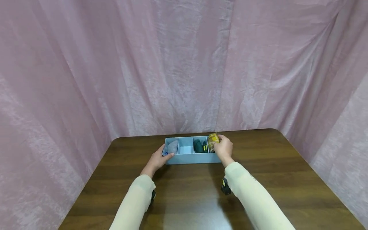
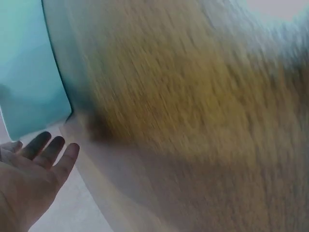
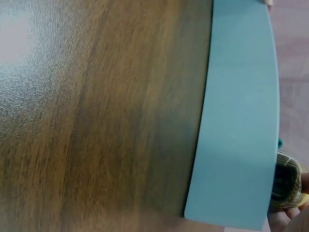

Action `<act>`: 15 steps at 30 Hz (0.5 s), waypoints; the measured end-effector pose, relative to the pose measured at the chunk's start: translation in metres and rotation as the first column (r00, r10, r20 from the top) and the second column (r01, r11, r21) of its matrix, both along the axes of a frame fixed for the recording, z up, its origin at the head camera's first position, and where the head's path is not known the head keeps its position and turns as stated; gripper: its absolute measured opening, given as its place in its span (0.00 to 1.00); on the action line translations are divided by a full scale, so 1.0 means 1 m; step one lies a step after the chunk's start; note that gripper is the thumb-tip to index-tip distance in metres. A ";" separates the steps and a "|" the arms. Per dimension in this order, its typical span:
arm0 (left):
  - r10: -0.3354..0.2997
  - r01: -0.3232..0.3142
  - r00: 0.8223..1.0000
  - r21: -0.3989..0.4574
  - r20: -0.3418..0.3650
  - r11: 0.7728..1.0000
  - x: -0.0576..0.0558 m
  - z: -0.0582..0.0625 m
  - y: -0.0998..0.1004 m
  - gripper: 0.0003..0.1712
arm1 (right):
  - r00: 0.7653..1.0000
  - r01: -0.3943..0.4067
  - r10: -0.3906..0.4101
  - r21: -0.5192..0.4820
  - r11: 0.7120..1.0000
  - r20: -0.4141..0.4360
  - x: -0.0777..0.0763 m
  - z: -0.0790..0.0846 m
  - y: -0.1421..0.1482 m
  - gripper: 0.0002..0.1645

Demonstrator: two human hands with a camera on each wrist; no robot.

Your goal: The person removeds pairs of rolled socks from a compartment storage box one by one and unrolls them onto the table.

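A pale blue divided box (image 1: 186,158) stands near the table's far edge. At its left end is my left hand (image 1: 157,158), thumb at the front rim and fingers along the end wall; in the left wrist view those fingers (image 2: 63,162) look straight and spread. My right hand (image 1: 224,148) grips a rolled yellow plaid cloth (image 1: 212,140) at the rightmost compartment; the right wrist view shows the roll's dark hollow end (image 3: 285,181). A grey cloth bundle (image 1: 172,147) fills the leftmost compartment. Dark green cloth (image 1: 197,146) with a black-and-yellow item (image 1: 205,146) sits left of the plaid roll.
The box's second compartment from the left (image 1: 186,149) shows its bare floor. Under everything is a brown wooden table (image 1: 189,191) with rounded far corners. Pink curtains (image 1: 184,80) hang right behind its far edge and along both sides.
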State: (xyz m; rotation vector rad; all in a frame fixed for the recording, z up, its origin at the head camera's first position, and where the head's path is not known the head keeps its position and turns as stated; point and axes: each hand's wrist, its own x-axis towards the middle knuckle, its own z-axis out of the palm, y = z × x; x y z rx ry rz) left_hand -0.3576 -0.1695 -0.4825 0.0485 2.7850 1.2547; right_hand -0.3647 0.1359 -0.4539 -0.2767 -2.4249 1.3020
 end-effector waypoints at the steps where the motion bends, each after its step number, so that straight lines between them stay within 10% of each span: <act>1: 0.006 -0.006 1.000 0.011 -0.004 1.000 -0.001 0.001 0.001 0.51 | 1.000 0.000 0.000 -0.014 1.000 0.004 0.000 0.002 0.001 0.27; 15: -0.051 0.045 0.977 -0.029 -0.207 0.999 -0.009 0.029 0.036 0.39 | 0.999 0.007 -0.001 -0.157 0.988 0.039 0.001 0.025 0.012 0.30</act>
